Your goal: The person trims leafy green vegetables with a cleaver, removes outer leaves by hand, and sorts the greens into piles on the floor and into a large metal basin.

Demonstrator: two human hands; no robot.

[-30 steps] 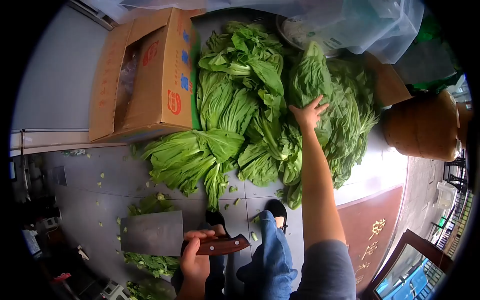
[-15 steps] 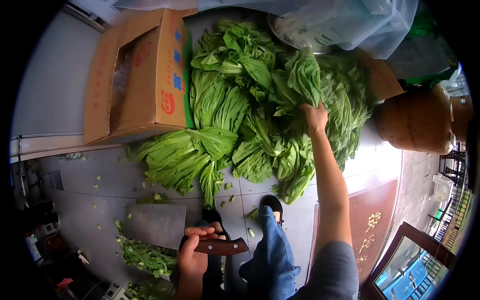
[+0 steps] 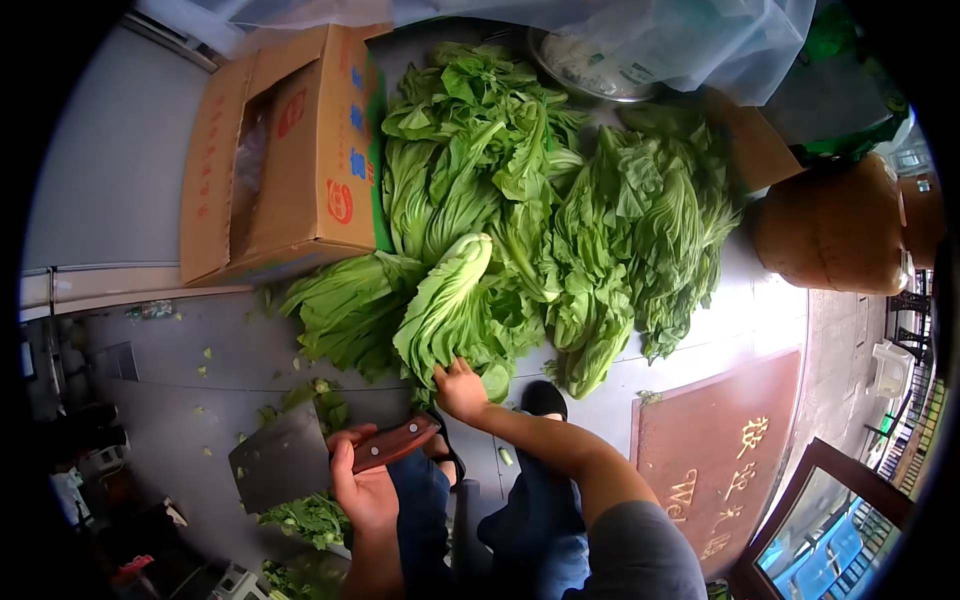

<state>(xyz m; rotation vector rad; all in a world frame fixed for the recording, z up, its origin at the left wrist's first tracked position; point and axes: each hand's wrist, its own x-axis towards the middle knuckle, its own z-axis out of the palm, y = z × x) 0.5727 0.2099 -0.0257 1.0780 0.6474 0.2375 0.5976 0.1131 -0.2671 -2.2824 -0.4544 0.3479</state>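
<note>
My left hand [image 3: 365, 488] grips a cleaver [image 3: 285, 460] near where the wooden handle meets the blade. Its broad blade points left and the handle lies across toward the right. My right hand [image 3: 462, 390] is closed on the leafy end of a head of leaf mustard [image 3: 440, 310], whose pale stem end points up and away from me. This head lies over other heads in a pile of greens [image 3: 480, 120] on the tiled floor. Leaves hide part of my right fingertips.
A cardboard box [image 3: 340, 200] stands left of the greens. Farther back is a metal basin [image 3: 590, 75] under plastic sheeting. A brown barrel-like container [image 3: 835, 225] and a red-brown mat [image 3: 720, 440] are on the right. Leafy trimmings [image 3: 310, 520] lie at lower left.
My right hand has come back from the right side of the pile toward me, bringing a head of leaf mustard. The cleaver has shifted left and tilted.
</note>
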